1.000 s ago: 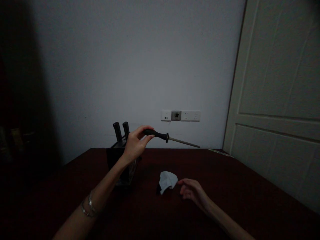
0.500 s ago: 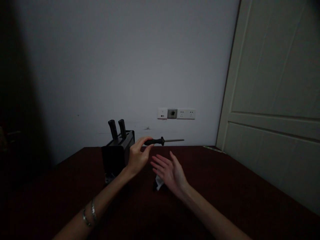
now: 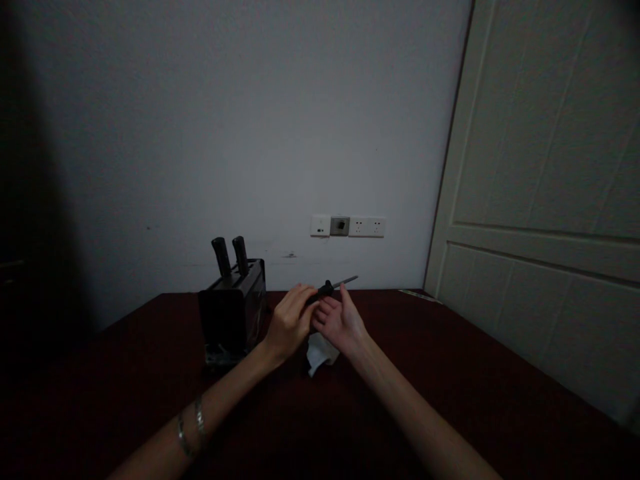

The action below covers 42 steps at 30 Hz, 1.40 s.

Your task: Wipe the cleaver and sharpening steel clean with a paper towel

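My left hand (image 3: 291,319) is closed round the black handle of a sharpening steel (image 3: 325,289). Its thin grey rod points right and slightly upward, above the table. Just under the handle, my right hand (image 3: 345,325) is held palm up with its fingers apart and the thumb raised near the rod; whether it touches the handle I cannot tell. Left of my hands stands a black knife block (image 3: 233,300) with two black-handled knives (image 3: 231,256) upright in it. A crumpled white cloth or tissue (image 3: 321,352) shows below my right hand, partly hidden by it.
The dark red table (image 3: 450,387) runs back to a pale wall (image 3: 300,120). Sockets and switches (image 3: 347,226) sit low on that wall. A cream panelled door (image 3: 540,167) rises on the right. A thin flat strip (image 3: 420,295) lies at the table's back right edge.
The sharpening steel has come down a little and tilted, its tip now angled up. My two hands have moved closer together, the right one up beneath the handle. More of the white cloth shows.
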Available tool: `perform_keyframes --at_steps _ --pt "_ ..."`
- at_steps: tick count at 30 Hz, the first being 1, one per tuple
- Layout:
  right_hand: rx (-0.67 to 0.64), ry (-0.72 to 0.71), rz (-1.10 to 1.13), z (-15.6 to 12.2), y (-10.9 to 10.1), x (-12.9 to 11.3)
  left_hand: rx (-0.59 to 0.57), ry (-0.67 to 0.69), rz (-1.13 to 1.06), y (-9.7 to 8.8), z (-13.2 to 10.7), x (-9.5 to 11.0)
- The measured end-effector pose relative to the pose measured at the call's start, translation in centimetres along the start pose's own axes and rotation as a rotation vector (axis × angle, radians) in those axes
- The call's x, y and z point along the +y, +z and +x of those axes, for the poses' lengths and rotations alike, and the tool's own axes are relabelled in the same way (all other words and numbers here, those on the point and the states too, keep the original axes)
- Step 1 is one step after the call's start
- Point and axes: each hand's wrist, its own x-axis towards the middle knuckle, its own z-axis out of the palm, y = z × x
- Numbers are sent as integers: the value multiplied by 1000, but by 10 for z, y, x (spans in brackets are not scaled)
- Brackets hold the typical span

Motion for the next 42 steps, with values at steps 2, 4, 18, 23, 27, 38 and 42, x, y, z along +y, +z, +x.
perform_keyframes --at_steps 2,4,18,23,27,38,42 --pt "44 1 -7 2 -3 -1 -10 75 30 1 -2 3" --pt "88 -7 -11 5 -6 -2 -42 118 59 3 -4 5" --pt "302 -144 -54 1 -26 -9 -229 196 124 25 -38 14" --pt "383 -236 -46 0 -31 -15 -328 188 176 32 -52 30" --pt "432 -269 -54 -4 -33 -16 -399 193 189 36 -61 43" --pt "464 -262 -231 -10 -61 -8 -601 170 141 40 -79 64" --pt "475 -219 -290 -11 -78 -2 -671 154 108 43 -87 68"
